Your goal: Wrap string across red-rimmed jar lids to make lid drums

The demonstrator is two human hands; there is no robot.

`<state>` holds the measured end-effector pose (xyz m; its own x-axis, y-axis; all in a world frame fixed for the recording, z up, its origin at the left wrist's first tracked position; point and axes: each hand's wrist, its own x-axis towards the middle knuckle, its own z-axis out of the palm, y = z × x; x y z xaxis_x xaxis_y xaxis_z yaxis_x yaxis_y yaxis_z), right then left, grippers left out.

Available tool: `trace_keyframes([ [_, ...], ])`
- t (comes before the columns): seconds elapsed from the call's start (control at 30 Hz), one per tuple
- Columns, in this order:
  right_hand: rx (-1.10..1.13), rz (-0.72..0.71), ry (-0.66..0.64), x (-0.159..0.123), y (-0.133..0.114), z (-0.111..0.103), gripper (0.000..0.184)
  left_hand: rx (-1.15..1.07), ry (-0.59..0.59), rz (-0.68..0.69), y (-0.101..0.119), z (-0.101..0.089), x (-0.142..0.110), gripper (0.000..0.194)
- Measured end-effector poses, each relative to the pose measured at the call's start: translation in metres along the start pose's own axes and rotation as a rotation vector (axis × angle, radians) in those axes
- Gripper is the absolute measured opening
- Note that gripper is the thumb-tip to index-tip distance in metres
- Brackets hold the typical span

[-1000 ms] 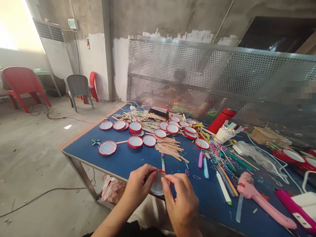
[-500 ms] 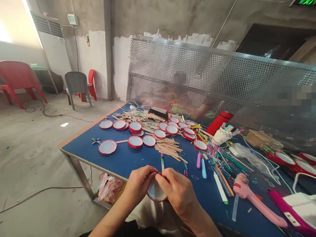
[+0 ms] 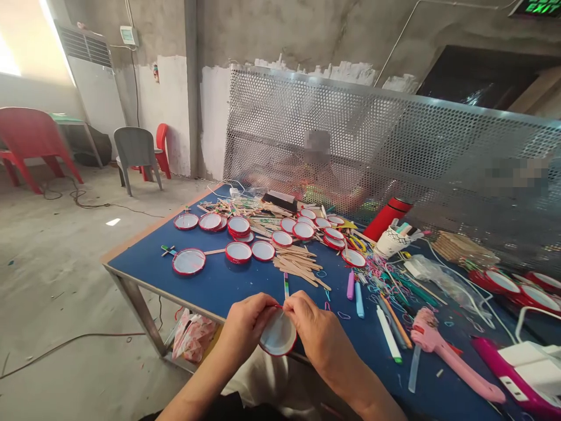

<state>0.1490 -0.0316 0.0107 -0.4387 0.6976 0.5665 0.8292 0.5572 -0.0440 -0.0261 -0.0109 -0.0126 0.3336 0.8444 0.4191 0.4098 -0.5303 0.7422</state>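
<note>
Close to my body, over the table's near edge, a round white disc with a red rim (image 3: 279, 336) is held tilted, its face toward me. My left hand (image 3: 249, 321) pinches the disc's upper left rim, fingers closed. My right hand (image 3: 313, 327) is closed at the top of the rim, thumb and forefinger pressed together; whatever lies between these fingertips is hidden. Just past my fingertips a narrow stick with coloured bands (image 3: 286, 285) points away; I cannot tell whether it joins the disc. A similar disc with a stick (image 3: 188, 261) lies to the left.
On the blue table (image 3: 149, 251) lie several more red-rimmed discs (image 3: 239, 251), wooden sticks (image 3: 298, 264), markers (image 3: 388, 334), a pink glue gun (image 3: 456, 362) and a magenta power strip (image 3: 504, 374). A red flask (image 3: 388, 219) and a pen cup (image 3: 391, 241) stand before a perforated metal screen (image 3: 372, 128).
My right hand has shifted slightly, uncovering more of the disc's right side. My left hand keeps its pinch on the rim. The view has moved a little.
</note>
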Motion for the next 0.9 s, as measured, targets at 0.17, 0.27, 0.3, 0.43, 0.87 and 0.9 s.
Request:
trace_keyframes([
  [0.17,0.132,0.164,0.001,-0.0058,-0.0051,-0.0011,0.038,0.008,0.006,0.018,-0.0002,0.0,-0.0011,0.022],
  [0.27,0.239,0.238,-0.021,-0.0066,-0.0056,-0.002,0.033,0.009,0.004,0.035,-0.0016,0.0003,-0.0021,0.022],
  [0.3,0.264,0.254,-0.037,-0.0065,-0.0053,-0.0022,0.032,0.009,0.005,0.043,-0.002,0.0004,-0.0024,0.022],
  [0.43,0.291,0.286,-0.078,-0.0057,-0.0044,-0.0031,0.028,0.023,0.01,0.064,-0.0023,0.0007,-0.0028,0.023],
  [0.87,0.152,0.133,0.05,-0.0013,-0.0037,-0.0063,0.037,0.009,-0.002,0.058,0.0011,-0.002,-0.0023,0.023],
  [0.9,0.142,0.142,0.076,-0.0017,-0.0023,-0.0081,0.038,0.003,0.003,0.039,0.0014,-0.0016,-0.0023,0.023],
])
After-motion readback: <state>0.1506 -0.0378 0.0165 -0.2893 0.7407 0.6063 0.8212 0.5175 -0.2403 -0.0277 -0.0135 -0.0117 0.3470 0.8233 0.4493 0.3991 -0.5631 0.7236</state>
